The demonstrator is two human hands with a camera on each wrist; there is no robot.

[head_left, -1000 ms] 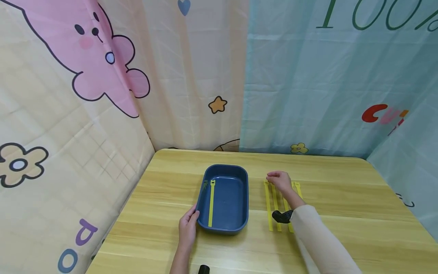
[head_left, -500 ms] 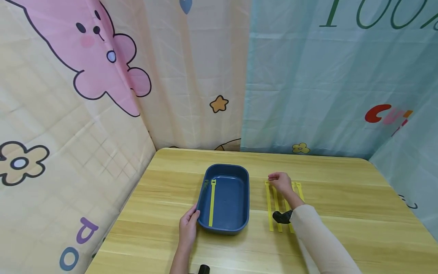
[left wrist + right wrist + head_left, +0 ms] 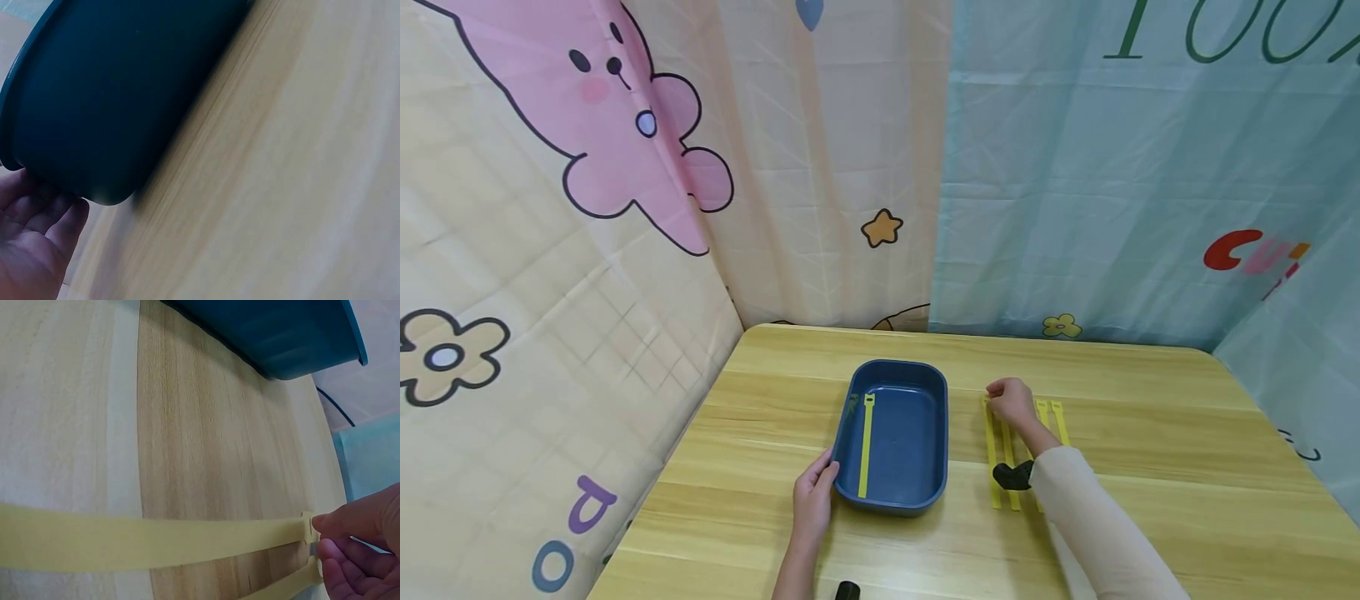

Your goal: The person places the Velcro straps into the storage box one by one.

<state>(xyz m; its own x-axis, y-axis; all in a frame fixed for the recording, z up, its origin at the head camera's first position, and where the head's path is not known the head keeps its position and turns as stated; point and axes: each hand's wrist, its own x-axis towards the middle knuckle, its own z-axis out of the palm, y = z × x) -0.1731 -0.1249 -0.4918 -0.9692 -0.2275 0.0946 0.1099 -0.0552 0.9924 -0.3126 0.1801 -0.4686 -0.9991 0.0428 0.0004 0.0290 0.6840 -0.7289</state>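
A dark blue plastic tray [image 3: 945,450] stands on the wooden table, and one yellow cable strap [image 3: 867,450] lies lengthwise inside it on the left. My left hand [image 3: 812,496] holds the tray's near left corner, thumb at the rim, with fingers against the outer wall in the left wrist view. To the right of the tray, several more yellow straps lie side by side. My right hand [image 3: 1015,406] is at the far end of the leftmost strap [image 3: 991,458]. The right wrist view has thumb and fingertips pinching that strap's slotted head [image 3: 306,528]. My forearm hides parts of the other straps.
Two more strap heads [image 3: 1057,407] show just right of my right wrist. Printed curtains [image 3: 820,167] hang behind the table's far edge and along both sides. A black wrist device [image 3: 847,591] shows at the bottom edge, beside my left forearm.
My right hand has shifted very slightly and its fingers have drawn in at the leftmost strap's head. The view has moved a little; the left hand stays on the tray.
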